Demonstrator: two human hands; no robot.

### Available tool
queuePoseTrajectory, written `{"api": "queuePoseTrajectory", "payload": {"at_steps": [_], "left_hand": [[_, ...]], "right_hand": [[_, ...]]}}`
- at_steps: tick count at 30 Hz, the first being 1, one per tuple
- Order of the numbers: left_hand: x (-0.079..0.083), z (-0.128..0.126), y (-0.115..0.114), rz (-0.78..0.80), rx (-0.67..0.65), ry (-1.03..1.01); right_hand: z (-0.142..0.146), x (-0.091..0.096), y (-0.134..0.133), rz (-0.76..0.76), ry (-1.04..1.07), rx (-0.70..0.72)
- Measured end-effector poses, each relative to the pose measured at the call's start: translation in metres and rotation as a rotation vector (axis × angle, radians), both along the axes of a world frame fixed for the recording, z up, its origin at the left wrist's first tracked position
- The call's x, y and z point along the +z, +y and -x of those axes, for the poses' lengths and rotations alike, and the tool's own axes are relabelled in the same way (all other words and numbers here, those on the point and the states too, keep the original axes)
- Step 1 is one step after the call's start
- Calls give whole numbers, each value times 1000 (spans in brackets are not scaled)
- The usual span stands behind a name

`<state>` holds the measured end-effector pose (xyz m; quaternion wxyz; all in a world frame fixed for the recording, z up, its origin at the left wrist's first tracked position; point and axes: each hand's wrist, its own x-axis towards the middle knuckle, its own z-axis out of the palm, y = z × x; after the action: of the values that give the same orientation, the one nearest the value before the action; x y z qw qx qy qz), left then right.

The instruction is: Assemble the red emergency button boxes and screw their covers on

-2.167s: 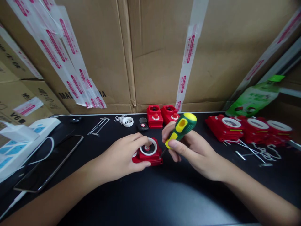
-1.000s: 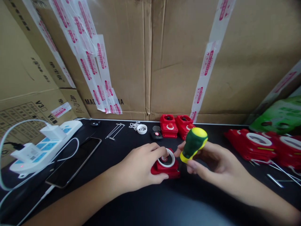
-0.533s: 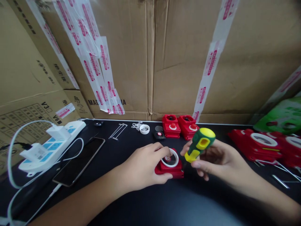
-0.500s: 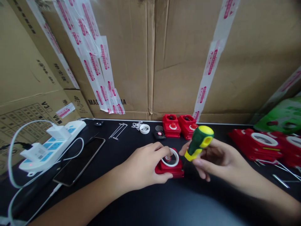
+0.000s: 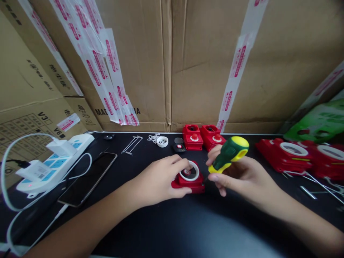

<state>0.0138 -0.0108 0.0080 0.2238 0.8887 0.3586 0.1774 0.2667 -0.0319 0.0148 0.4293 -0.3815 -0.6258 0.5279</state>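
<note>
In the middle of the black table (image 5: 161, 225) sits a red housing (image 5: 197, 187) with a white ring (image 5: 197, 172) around a round window. My left hand (image 5: 163, 177) grips it from the left, thumb along the front side and fingers over the top near the ring. My right hand (image 5: 236, 175) is closed round a screwdriver (image 5: 228, 156) with a green and yellow handle. The handle leans up to the right, and its lower end points at the housing's right side. The tip is hard to see, so I cannot tell whether it touches.
Behind stand two red housings (image 5: 192, 143), a small black part (image 5: 178, 146) and a white cap (image 5: 162, 142) of small pieces. More red units (image 5: 285, 157) lie right, near a green bag (image 5: 319, 122). Metal rods (image 5: 131, 145), a phone (image 5: 88, 179) and a power strip (image 5: 77, 143) lie left.
The screwdriver handle has tilted further right, its lower end now closer to the red housing's right side. The left hand keeps its hold. The whole view has shifted slightly.
</note>
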Motion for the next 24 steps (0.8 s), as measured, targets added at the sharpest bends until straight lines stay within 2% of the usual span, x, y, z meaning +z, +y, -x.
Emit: {"api": "queuePoseTrajectory", "payload": {"at_steps": [6,10,16,24], "left_hand": [[0,7,4,-6,-30,-41],[-2,5,4,-32,-26,-48],[-3,3,4,-23,-21,-66],[-7,4,6,-16,-31,-71]], "right_hand": [[-3,6,-4,-36,-15,60],[-2,0,-4,-47,-32,103],[1,-8,-1,-112,-130,21],[1,-3,-3,-216,-179,47]]}}
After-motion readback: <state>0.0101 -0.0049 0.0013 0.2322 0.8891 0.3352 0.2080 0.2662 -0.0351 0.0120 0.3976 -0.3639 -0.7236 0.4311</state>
